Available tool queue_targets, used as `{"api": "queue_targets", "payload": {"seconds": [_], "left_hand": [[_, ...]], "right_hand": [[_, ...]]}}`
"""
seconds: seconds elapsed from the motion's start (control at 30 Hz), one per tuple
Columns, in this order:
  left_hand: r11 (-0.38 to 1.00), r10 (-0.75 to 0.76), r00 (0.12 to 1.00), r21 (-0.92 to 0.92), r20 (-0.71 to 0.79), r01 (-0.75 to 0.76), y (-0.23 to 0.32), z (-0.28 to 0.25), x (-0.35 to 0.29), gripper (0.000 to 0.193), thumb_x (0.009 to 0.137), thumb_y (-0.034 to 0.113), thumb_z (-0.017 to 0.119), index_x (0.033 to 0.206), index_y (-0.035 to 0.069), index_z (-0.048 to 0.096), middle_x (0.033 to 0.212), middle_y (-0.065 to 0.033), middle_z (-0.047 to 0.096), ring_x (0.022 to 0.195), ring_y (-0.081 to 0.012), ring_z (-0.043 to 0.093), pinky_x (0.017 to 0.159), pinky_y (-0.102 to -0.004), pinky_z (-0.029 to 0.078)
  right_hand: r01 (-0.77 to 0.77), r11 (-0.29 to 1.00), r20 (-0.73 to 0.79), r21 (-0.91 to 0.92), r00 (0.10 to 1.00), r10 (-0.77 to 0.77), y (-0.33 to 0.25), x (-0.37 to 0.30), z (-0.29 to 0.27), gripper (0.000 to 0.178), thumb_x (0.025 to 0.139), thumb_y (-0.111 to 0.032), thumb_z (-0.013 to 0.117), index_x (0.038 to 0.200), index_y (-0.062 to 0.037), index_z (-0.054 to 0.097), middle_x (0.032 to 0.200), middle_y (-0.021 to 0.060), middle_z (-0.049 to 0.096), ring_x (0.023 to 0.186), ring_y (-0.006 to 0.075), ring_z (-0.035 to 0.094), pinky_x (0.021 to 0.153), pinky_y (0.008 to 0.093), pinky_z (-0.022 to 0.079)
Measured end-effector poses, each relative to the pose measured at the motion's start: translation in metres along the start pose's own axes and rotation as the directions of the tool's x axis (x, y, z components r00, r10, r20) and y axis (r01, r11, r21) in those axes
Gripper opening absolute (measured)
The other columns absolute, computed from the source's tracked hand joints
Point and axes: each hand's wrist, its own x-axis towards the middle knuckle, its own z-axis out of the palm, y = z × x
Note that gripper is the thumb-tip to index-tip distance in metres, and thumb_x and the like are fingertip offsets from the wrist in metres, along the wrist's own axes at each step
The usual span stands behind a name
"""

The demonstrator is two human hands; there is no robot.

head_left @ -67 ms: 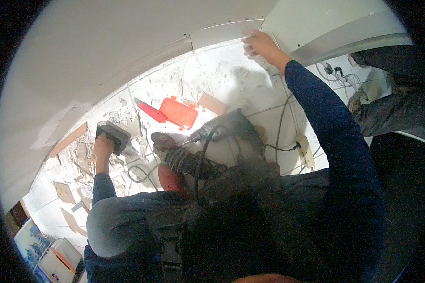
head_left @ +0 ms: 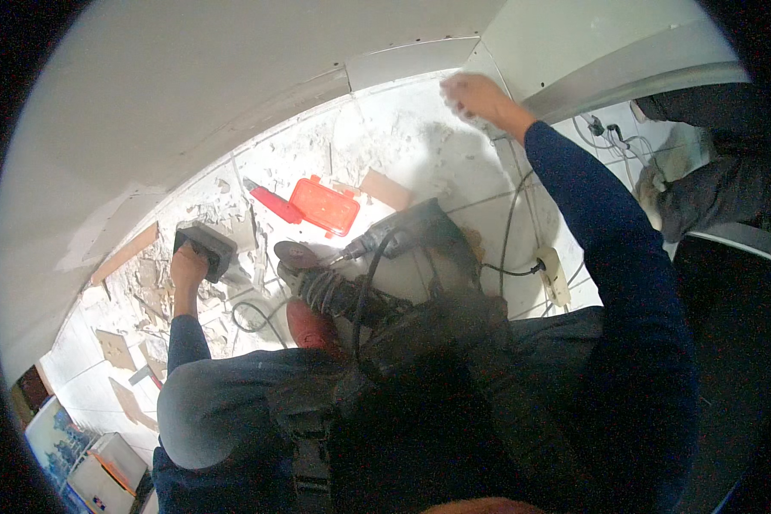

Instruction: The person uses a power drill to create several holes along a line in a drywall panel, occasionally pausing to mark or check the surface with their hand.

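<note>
Seen from above, the left hand [head_left: 187, 267] wraps around a dark grey, rectangular box [head_left: 221, 248]; the right hand [head_left: 478, 99], blurred, half-open and seemingly empty, hangs well apart. Between them lies a bright red plastic case [head_left: 325, 207]. A firm left grip looks wise. No lettering reads from here.

Right grip [head_left: 486, 98] blurred; left grip [head_left: 188, 269] partly hidden by block [head_left: 218, 245]
</note>
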Motion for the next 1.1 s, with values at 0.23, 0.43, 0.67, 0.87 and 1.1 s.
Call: {"api": "queue_targets", "payload": {"seconds": [0.23, 0.43, 0.67, 0.87, 1.1], "left_hand": [[0.971, 0.035, 0.994, -0.231, -0.104, -0.058, 0.008, -0.026, -0.012, 0.023, 0.082, 0.020, 0.062, 0.097, 0.003, 0.063, 0.088, -0.0197, 0.069, 0.085, -0.0371, 0.067, 0.074, -0.0457, 0.052], [0.862, 0.090, 0.996, -0.501, 0.002, -0.077, 0.043, -0.078, -0.005, 0.020, 0.086, 0.017, 0.063, 0.100, 0.004, 0.064, 0.087, -0.0114, 0.070, 0.078, -0.0227, 0.067, 0.068, -0.0349, 0.050], [0.675, 0.420, 0.856, -0.735, 0.302, -0.072, 0.165, -0.192, -0.009, 0.022, 0.086, 0.015, 0.063, 0.102, 0.001, 0.068, 0.090, -0.0030, 0.068, 0.072, -0.0106, 0.055, 0.066, -0.0260, 0.045], [0.570, 0.547, 0.769, -0.820, 0.331, -0.053, 0.257, -0.158, 0.023, 0.042, 0.090, 0.033, 0.060, 0.118, 0.002, 0.065, 0.108, -0.0073, 0.067, 0.091, -0.0158, 0.062, 0.083, -0.0317, 0.051], [0.298, 0.445, 0.832, -0.931, 0.331, 0.211, 0.375, -0.112, 0.017, 0.021, 0.090, 0.020, 0.065, 0.102, 0.002, 0.067, 0.096, -0.0051, 0.067, 0.085, -0.0124, 0.061, 0.078, -0.0282, 0.050]], "right_hand": [[-0.139, 0.980, 0.660, -0.142, 0.725, 0.198, 0.012, -0.076, 0.078, 0.047, 0.086, -0.033, 0.063, 0.125, -0.0066, 0.056, 0.104, 0.0070, 0.062, 0.081, 0.0168, 0.059, 0.060, 0.0308, 0.052], [-0.238, 0.968, 0.610, -0.080, 0.757, 0.236, -0.028, -0.120, 0.083, 0.074, 0.083, -0.040, 0.068, 0.139, -0.0006, 0.041, 0.133, 0.0198, 0.046, 0.112, 0.0292, 0.052, 0.086, 0.0358, 0.050], [-0.156, 0.979, 0.375, 0.131, 0.922, 0.097, 0.005, -0.154, 0.106, 0.083, 0.078, -0.041, 0.075, 0.138, 0.0034, 0.038, 0.135, 0.0247, 0.046, 0.124, 0.0351, 0.046, 0.101, 0.0396, 0.040], [-0.148, 0.906, 0.150, 0.397, 0.984, 0.095, 0.010, -0.166, 0.136, 0.053, 0.073, -0.026, 0.078, 0.113, 0.0038, 0.057, 0.092, 0.0124, 0.068, 0.082, 0.0195, 0.065, 0.078, 0.0327, 0.052], [-0.058, 0.927, 0.082, 0.369, 0.996, 0.029, 0.011, -0.174, 0.138, 0.061, 0.072, -0.038, 0.080, 0.111, 0.0036, 0.058, 0.099, 0.0130, 0.066, 0.088, 0.0219, 0.063, 0.080, 0.0357, 0.051]]}}
